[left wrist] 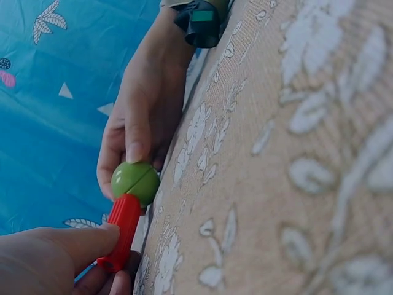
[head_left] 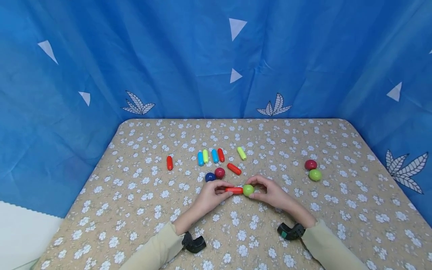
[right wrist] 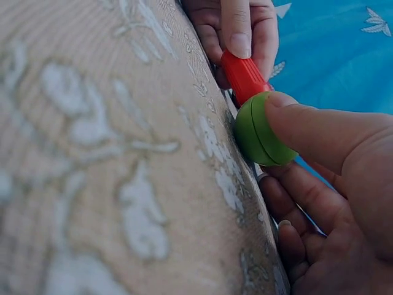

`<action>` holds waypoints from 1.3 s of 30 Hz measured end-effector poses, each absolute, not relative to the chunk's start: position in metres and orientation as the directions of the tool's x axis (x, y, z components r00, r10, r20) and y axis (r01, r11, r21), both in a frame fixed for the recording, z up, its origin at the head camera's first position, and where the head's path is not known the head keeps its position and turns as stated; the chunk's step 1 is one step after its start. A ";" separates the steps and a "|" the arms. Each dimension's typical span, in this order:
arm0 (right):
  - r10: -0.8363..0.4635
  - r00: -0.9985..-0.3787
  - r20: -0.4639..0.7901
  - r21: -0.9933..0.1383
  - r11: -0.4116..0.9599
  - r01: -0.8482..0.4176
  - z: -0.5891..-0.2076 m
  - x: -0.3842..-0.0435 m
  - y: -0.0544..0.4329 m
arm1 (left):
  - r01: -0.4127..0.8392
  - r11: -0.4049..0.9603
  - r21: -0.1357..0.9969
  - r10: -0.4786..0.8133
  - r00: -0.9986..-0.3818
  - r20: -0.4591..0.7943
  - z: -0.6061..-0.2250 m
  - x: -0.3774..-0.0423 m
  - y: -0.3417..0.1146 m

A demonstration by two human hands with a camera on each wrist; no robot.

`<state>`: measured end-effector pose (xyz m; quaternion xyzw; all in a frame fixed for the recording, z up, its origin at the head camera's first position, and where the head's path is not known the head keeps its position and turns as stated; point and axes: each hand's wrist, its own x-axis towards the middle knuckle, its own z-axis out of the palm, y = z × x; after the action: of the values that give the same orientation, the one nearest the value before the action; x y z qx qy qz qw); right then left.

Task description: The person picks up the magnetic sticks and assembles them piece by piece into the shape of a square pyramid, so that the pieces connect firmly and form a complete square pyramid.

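Note:
My left hand (head_left: 210, 195) pinches a red ridged plastic stick (head_left: 235, 190) between thumb and fingers, low over the table. In my right hand (head_left: 272, 192) is a green ball (head_left: 248, 190) with a seam line round it, pinched between thumb and fingers. The stick's right end meets the ball, as the left wrist view shows with the red stick (left wrist: 123, 227) right against the green ball (left wrist: 136, 183). Just beyond my left fingers lie a dark blue ball (head_left: 210, 177) and a dark red ball (head_left: 219, 173). Another red stick (head_left: 234, 169) lies behind the joined pieces.
Farther back lie blue sticks (head_left: 200, 159), a yellow-green stick (head_left: 205, 156) and a red stick (head_left: 221, 155). One red stick (head_left: 170, 163) lies off left, a yellow-green stick (head_left: 241, 153) right of the row. A red ball (head_left: 311, 164) and green ball (head_left: 315, 174) sit at right on the flowered tablecloth (head_left: 337, 210).

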<state>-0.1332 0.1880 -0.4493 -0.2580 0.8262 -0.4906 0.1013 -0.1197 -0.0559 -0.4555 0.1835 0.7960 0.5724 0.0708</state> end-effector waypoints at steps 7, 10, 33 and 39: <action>-0.535 -0.839 0.100 -0.859 0.379 -0.343 -0.451 -0.131 0.189 | 0.208 0.255 0.944 0.376 -0.921 0.101 -0.454 -0.119 -0.058; -0.548 -0.831 0.098 -0.853 0.384 -0.354 -0.451 -0.130 0.189 | 0.203 0.246 0.948 0.377 -0.921 0.100 -0.454 -0.118 -0.059; -0.527 -0.849 0.045 -0.867 0.402 -0.295 -0.418 -0.114 0.179 | 0.267 0.402 0.876 0.353 -0.928 0.121 -0.444 -0.152 -0.121; -0.522 -0.852 0.038 -0.870 0.402 -0.285 -0.419 -0.115 0.178 | 0.333 0.501 0.799 0.380 -0.914 0.142 -0.448 -0.152 -0.116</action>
<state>-0.1146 0.1778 -0.4192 -0.2435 0.8285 -0.4896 0.1211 -0.1522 -0.1164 -0.4477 0.2059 0.8659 0.4552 0.0261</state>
